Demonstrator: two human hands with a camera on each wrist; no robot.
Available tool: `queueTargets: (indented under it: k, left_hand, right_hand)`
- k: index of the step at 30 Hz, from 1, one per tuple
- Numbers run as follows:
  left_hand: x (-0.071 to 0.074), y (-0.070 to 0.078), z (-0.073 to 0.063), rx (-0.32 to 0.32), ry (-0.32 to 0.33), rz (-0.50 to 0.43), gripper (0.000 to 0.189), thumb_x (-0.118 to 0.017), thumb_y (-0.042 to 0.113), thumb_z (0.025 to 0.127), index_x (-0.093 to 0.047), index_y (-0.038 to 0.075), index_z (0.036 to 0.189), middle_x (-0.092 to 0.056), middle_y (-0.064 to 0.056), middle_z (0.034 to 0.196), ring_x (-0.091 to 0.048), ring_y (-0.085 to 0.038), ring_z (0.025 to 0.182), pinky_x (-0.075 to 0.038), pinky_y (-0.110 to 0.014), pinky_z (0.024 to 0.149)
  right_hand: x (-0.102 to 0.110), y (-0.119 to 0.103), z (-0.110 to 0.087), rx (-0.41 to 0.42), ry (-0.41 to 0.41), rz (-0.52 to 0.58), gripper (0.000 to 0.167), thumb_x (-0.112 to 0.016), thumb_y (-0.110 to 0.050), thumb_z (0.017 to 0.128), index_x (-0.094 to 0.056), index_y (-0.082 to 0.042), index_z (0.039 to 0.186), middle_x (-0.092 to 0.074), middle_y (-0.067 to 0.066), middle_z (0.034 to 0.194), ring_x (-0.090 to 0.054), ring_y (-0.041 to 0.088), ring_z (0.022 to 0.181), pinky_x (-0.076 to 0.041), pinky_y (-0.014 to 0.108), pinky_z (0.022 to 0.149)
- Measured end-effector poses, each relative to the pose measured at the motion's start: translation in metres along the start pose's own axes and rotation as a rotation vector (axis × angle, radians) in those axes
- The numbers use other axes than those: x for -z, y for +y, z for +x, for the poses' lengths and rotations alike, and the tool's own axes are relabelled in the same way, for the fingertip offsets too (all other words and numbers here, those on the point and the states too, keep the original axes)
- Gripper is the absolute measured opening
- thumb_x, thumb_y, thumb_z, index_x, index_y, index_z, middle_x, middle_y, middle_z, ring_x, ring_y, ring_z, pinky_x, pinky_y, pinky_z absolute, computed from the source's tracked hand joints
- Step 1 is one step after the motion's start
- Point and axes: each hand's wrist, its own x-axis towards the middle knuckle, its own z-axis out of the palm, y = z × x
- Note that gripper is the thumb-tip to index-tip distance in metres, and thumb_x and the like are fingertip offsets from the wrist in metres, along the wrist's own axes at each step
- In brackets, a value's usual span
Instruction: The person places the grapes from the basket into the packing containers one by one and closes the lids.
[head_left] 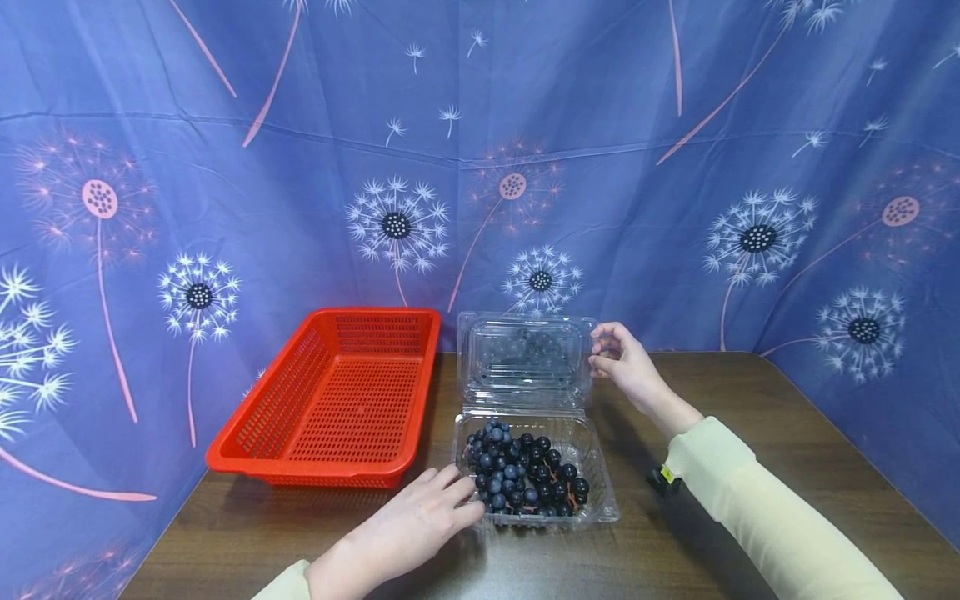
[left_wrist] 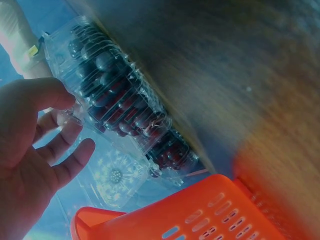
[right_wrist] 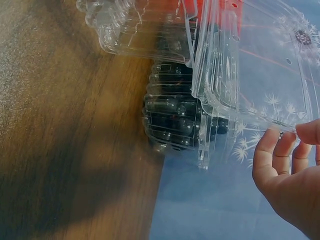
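Note:
A clear plastic clamshell box (head_left: 596,475) stands on the table with its lid (head_left: 468,367) raised at the back. Dark grapes (head_left: 517,471) fill much of its base, some with brown stems showing. At the box's front left corner is my left hand (head_left: 416,521); the left wrist view shows its thumb and fingers around the rim there. My right hand (head_left: 630,367) pinches the lid's right edge between thumb and fingertips, seen closely in the right wrist view, where the lid (right_wrist: 270,65) stands upright from the base.
Left of the box is a red plastic basket (head_left: 427,400) with slotted walls, nothing lying in it. The wooden table (head_left: 720,400) ends at a blue dandelion-print cloth (head_left: 637,208) hanging behind and at the sides.

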Motion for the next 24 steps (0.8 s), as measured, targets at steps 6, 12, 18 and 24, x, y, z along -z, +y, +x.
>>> queueTargets:
  k: [6,12,18,24]
  left_hand:
    - [0.001,0.000,0.000,0.010,-0.015,-0.009,0.020,-0.067,0.017,0.075,-0.058,0.025,0.091,-0.055,0.006,0.094,-0.048,-0.013,0.084,-0.037,-0.027,0.062]
    - [0.001,-0.001,0.000,0.008,-0.015,-0.012,0.019,-0.066,0.017,0.076,-0.057,0.025,0.091,-0.054,0.007,0.093,-0.048,-0.013,0.084,-0.036,-0.026,0.062]
    - [0.001,-0.001,-0.001,-0.010,0.025,0.028,0.018,-0.065,0.020,0.076,-0.058,0.026,0.092,-0.054,0.007,0.095,-0.049,-0.013,0.086,-0.038,-0.027,0.064]
    - [0.002,-0.001,-0.002,-0.010,0.021,0.020,0.018,-0.064,0.019,0.077,-0.059,0.026,0.093,-0.055,0.006,0.096,-0.049,-0.014,0.087,-0.039,-0.027,0.065]
  right_hand:
    - [-0.001,0.000,-0.002,0.042,0.003,0.008,0.038,-0.054,0.014,0.082,-0.038,0.005,0.115,-0.046,0.006,0.088,-0.053,0.009,0.072,-0.053,0.030,0.064]
    - [0.001,0.001,-0.005,0.074,-0.008,0.029,0.038,-0.053,0.014,0.082,-0.045,-0.016,0.103,-0.046,0.005,0.087,-0.054,0.009,0.072,-0.055,0.037,0.067]
    - [0.002,-0.001,-0.009,0.088,-0.009,0.031,0.040,-0.052,0.017,0.081,-0.047,-0.016,0.103,-0.048,0.008,0.089,-0.054,0.010,0.075,-0.056,0.038,0.068]
    - [0.002,-0.005,-0.015,0.121,0.001,-0.010,0.033,-0.053,0.018,0.080,-0.043,0.000,0.106,-0.048,0.010,0.088,-0.054,0.011,0.075,-0.056,0.037,0.068]
